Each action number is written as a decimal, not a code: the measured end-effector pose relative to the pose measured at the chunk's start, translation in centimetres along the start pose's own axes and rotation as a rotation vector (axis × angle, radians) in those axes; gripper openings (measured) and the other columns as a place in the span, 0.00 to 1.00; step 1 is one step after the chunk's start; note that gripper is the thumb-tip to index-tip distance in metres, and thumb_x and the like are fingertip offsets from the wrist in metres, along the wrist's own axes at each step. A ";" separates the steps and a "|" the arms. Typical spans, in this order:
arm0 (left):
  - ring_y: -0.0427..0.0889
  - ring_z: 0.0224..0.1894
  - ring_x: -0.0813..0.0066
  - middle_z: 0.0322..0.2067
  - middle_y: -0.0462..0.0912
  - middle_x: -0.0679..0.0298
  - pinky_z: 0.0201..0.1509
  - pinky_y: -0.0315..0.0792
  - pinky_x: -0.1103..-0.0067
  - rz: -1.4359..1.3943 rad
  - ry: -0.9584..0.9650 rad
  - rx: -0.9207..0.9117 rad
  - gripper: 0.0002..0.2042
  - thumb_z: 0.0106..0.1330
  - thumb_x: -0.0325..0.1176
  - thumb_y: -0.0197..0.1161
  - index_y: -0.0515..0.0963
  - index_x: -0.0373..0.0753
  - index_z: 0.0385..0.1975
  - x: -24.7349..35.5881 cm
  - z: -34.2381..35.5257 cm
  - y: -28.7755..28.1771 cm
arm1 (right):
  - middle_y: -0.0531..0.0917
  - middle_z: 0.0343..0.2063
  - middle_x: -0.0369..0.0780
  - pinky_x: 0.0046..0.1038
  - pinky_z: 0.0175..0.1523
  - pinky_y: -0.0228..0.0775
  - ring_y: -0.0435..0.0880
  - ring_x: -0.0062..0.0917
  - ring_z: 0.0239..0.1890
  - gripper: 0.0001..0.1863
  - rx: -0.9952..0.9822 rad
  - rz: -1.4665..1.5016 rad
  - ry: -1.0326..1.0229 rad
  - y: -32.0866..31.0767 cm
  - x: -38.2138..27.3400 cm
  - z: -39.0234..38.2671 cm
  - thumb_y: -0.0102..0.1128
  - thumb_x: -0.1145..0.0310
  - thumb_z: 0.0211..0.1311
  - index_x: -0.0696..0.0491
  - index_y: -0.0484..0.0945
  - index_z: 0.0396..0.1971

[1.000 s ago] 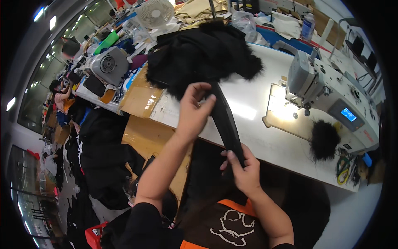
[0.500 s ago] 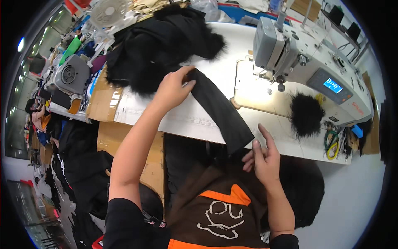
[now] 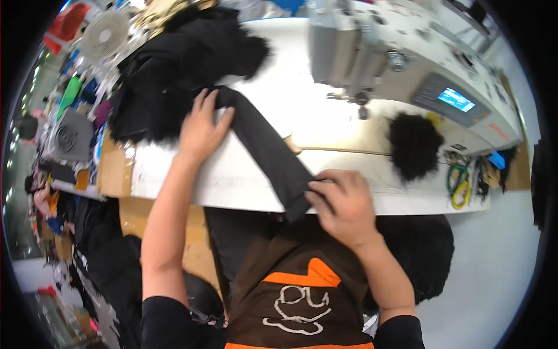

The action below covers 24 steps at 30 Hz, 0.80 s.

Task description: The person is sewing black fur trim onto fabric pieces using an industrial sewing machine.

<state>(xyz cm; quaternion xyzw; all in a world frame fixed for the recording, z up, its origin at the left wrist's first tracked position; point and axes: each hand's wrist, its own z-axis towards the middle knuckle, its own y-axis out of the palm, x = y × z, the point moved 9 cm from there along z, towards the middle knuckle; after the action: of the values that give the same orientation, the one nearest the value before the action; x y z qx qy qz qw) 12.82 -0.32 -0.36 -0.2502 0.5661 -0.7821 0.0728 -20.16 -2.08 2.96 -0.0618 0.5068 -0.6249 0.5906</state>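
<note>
A long strip of black fabric [image 3: 261, 151] lies diagonally on the white sewing table [image 3: 151, 192], its upper end beside a pile of black fabric and fur [image 3: 163, 64]. Over that upper end, my left hand [image 3: 200, 131] rests with fingers extended and slightly apart. My right hand [image 3: 343, 209] has its fingers bent onto the lower end near the front edge, pinching it; part of that end is hidden under them. Just to the right, a loose black fur piece [image 3: 415, 145] lies before the sewing machine [image 3: 407, 64]. The picture is somewhat blurred.
Scissors and small tools [image 3: 460, 195] lie at the right front. Cardboard [image 3: 113, 171] borders the table's left side, with dark fabric [image 3: 104, 238] heaped below. Behind are a fan [image 3: 104, 32] and cluttered worktops. Another person [image 3: 43, 203] is small at the far left.
The strip, held raised a second ago, now lies flatter across the table. My left hand has moved up and left; my right hand left its end, then closed on it again. The view has shifted.
</note>
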 end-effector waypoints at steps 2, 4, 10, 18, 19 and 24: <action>0.76 0.67 0.48 0.74 0.67 0.53 0.71 0.69 0.65 -0.104 0.108 -0.012 0.31 0.72 0.50 0.59 0.70 0.38 0.70 -0.2 2.0 0.8 | 0.84 0.42 0.34 0.36 0.48 0.72 0.80 0.34 0.43 0.11 0.022 -0.068 -0.010 0.7 -0.4 0.0 0.75 0.66 0.56 0.49 0.86 0.38; 0.75 0.69 0.53 0.74 0.69 0.57 0.70 0.69 0.70 -0.167 0.145 -0.038 0.28 0.72 0.44 0.59 0.71 0.39 0.70 -0.4 3.5 1.1 | 0.84 0.42 0.31 0.34 0.46 0.71 0.80 0.30 0.42 0.12 0.055 -0.096 -0.025 0.9 -0.8 0.1 0.75 0.62 0.56 0.47 0.87 0.39; 0.75 0.68 0.50 0.70 0.72 0.52 0.70 0.71 0.68 -0.160 0.264 0.173 0.22 0.76 0.35 0.57 0.73 0.38 0.68 2.6 1.8 -0.5 | 0.85 0.47 0.38 0.36 0.51 0.72 0.82 0.36 0.46 0.17 0.155 0.058 0.010 -3.7 2.1 -0.6 0.76 0.69 0.54 0.51 0.84 0.45; 0.76 0.66 0.51 0.65 0.76 0.50 0.71 0.68 0.67 -0.284 0.324 0.359 0.19 0.77 0.31 0.58 0.73 0.35 0.65 6.1 -4.4 -4.7 | 0.87 0.47 0.45 0.40 0.58 0.71 0.80 0.46 0.51 0.15 0.238 -0.531 0.252 -12.6 13.3 -0.7 0.71 0.63 0.63 0.58 0.85 0.43; 0.76 0.66 0.54 0.65 0.75 0.51 0.71 0.68 0.68 -0.337 0.301 0.355 0.19 0.77 0.30 0.58 0.72 0.34 0.66 5.9 -5.0 -4.7 | 0.88 0.45 0.45 0.36 0.56 0.72 0.82 0.41 0.49 0.15 0.302 -0.403 0.298 -13.6 14.4 -0.9 0.70 0.63 0.65 0.60 0.85 0.43; 0.80 0.58 0.61 0.59 0.80 0.52 0.64 0.71 0.70 -0.465 0.254 0.407 0.17 0.74 0.24 0.60 0.74 0.33 0.61 9.1 -8.6 -6.8 | 0.88 0.42 0.36 0.22 0.53 0.72 0.82 0.16 0.42 0.14 0.523 0.114 0.538 -17.7 15.1 -2.3 0.64 0.67 0.74 0.63 0.83 0.47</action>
<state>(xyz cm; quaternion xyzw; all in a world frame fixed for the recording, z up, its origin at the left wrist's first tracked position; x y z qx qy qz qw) 1.98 5.75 6.72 -0.2537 0.3307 -0.8996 -0.1304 -38.08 -16.67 6.48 0.2857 0.4699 -0.6932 0.4659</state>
